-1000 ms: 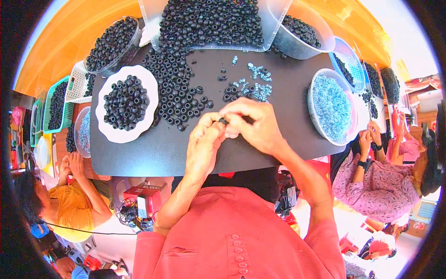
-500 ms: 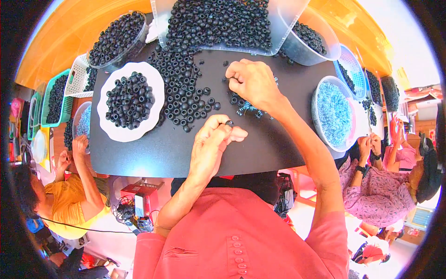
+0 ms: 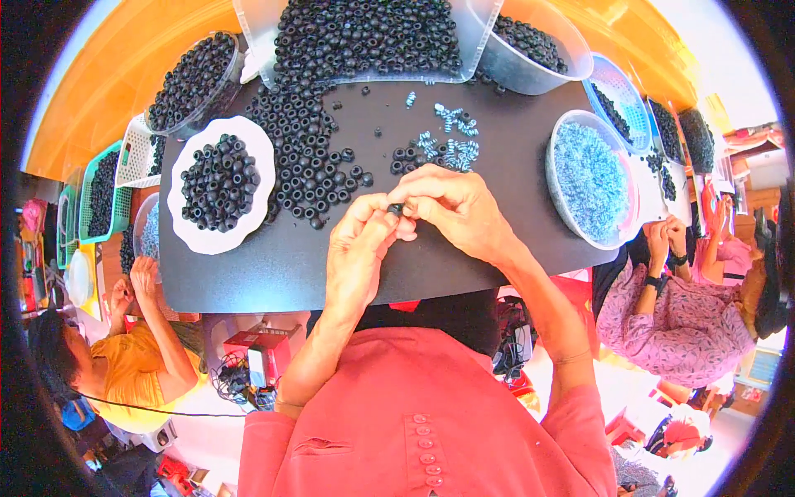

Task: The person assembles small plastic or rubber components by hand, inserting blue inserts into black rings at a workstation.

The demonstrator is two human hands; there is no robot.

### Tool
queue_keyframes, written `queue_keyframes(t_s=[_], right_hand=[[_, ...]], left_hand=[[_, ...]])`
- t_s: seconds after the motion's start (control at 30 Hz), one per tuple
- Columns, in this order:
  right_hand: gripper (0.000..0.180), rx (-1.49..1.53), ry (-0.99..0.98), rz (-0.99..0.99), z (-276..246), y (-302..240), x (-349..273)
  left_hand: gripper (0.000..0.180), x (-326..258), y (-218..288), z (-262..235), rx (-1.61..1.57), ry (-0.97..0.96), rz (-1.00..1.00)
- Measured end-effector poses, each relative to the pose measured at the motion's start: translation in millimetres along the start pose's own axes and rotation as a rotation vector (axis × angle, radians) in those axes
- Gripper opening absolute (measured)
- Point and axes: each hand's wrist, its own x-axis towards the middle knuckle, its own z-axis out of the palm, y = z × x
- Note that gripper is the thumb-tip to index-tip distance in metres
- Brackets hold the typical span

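Note:
My left hand pinches a small black bead with a hole above the near half of the dark table. My right hand is closed at the same bead, its thumb and fingertips meeting those of the left. Whether the right fingers hold a further small piece is hidden. Just beyond my hands lie a few loose black beads and a small heap of light-blue coiled pieces. To the left, many black beads are spread over the tabletop.
A scalloped white plate of black beads stands at left. A clear bin and round tubs of beads line the far edge. A round tub at right holds light-blue coils. Two people work at either side.
My right hand has come back from the small far heap to the bead in my left hand, uncovering the blue coils there. The view has shifted slightly.

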Motion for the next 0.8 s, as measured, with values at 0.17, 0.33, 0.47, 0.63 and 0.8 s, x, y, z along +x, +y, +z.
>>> queue_keyframes(t_s=[0.17,0.33,0.47,0.63,0.8], right_hand=[[0.013,0.015,0.035,0.081,-1,-4,-5],[0.011,-0.024,0.070,0.080,0,0,-8],[0.012,-0.222,0.048,-0.117,0,-5,-4],[0.013,-0.276,0.022,-0.244,1,-7,-1],[0.016,-0.198,0.097,-0.249,4,9,-5]], left_hand=[[0.016,1,-2,0,-0.005,-0.015,0.003],[0.016,0,-2,-2,-0.005,-0.008,-0.004],[0.017,0,0,-2,0.026,-0.038,-0.013],[0.018,1,2,-8,-0.015,-0.112,-0.053],[0.020,4,0,-10,-0.259,-0.171,-0.188]])
